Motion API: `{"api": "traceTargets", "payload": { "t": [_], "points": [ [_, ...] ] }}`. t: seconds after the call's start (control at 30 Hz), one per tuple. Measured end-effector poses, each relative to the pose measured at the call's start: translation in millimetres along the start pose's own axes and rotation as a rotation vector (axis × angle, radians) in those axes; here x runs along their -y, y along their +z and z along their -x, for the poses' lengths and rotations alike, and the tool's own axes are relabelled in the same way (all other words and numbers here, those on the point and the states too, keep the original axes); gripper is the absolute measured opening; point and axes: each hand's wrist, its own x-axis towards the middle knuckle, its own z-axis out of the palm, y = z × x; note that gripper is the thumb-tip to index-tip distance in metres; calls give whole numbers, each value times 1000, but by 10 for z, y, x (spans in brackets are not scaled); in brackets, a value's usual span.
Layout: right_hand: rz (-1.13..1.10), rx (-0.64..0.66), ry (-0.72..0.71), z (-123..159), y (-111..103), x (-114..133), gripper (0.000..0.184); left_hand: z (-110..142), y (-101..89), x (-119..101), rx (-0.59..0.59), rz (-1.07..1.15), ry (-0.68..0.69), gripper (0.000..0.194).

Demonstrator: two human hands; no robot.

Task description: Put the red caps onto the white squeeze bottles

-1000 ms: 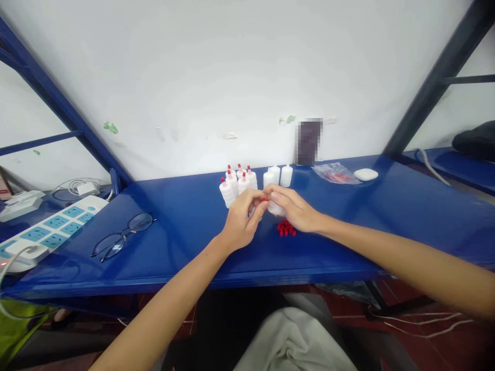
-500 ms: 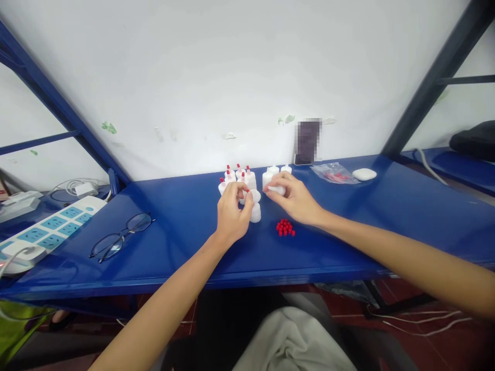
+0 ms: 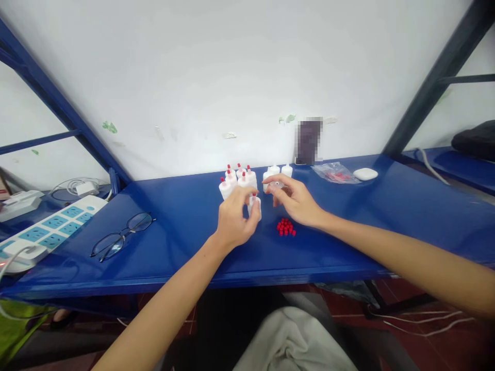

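Note:
My left hand (image 3: 236,216) is closed, with thumb and fingers about the top of a small white bottle (image 3: 253,210). A red cap (image 3: 254,195) shows at that bottle's tip, partly behind the fingers. My right hand (image 3: 292,198) has its thumb and forefinger apart, in front of white bottles (image 3: 286,170) without red caps; parts of these are hidden by the hand. Behind my left hand stand several white bottles with red tips (image 3: 243,180). Loose red caps (image 3: 285,227) lie in a small heap below my right hand.
The blue table (image 3: 174,247) meets a white wall. Eyeglasses (image 3: 121,237) and a power strip (image 3: 58,229) are at left. A phone (image 3: 308,141) leans on the wall, near a plastic bag with red pieces (image 3: 335,173) and a white rounded case (image 3: 365,174).
My left hand has come down slightly, and the red cap now sits at the bottle's tip. The fingers of my right hand have spread from the tilted white bottle they held.

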Motion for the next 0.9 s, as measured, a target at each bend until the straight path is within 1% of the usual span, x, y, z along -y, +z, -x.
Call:
{"api": "traceTargets", "payload": {
  "t": [0.03, 0.1, 0.13, 0.17, 0.23, 0.4, 0.5, 0.67, 0.77, 0.9],
  "points": [
    [20, -22, 7, 4, -6, 10, 30, 21, 1, -29, 82, -3, 108, 15],
    [30, -62, 5, 13, -25, 21, 33, 59, 14, -88, 318, -25, 283, 16],
    [9, -72, -4, 17, -37, 21, 34, 72, 24, -113, 428, -43, 324, 17],
    [-24, -73, -15, 19, -49, 16, 33, 81, 35, -134, 514, -61, 334, 18],
    [-85, -61, -33, 23, -68, 1, 33, 84, 51, -159, 610, -80, 301, 18],
    [-104, 11, -49, 29, -63, -14, 32, 49, 38, -169, 704, -47, 207, 16],
    [-67, 25, -47, 37, -58, -3, 33, 31, 13, -175, 756, -19, 145, 17],
    [-7, 41, -33, 44, -76, 0, 33, 18, -18, -187, 790, 13, 63, 15],
    [6, 60, -41, 43, -77, 8, 32, 15, -20, -184, 803, 22, 55, 13],
    [14, 63, -42, 46, -72, 20, 33, 30, -13, -166, 792, -26, 57, 13]
  ]
}}
